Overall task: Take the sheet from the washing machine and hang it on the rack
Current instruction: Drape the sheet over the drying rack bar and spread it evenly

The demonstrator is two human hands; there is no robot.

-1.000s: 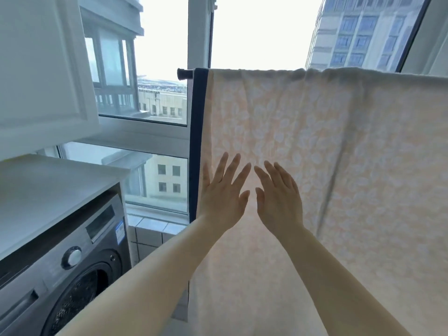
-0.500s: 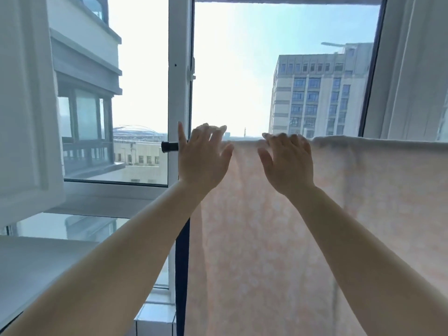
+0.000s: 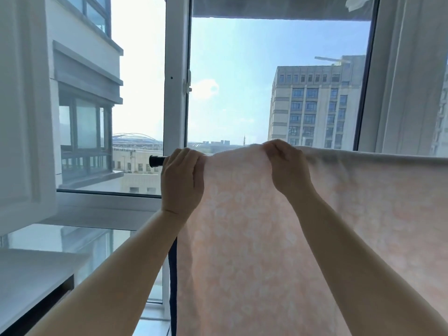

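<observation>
Where they lay flat before, left hand [image 3: 182, 180] and right hand [image 3: 288, 166] now pinch the sheet [image 3: 254, 238].

Both bare forearms reach up and forward from the near edge, converging toward the middle. The left hand [image 3: 182, 180] is raised with its back to the camera, fingers curled over and gripping at the top. The right hand [image 3: 288, 169], just beside it to the right, pinches with bent fingers and thumb, knuckles uppermost.
</observation>
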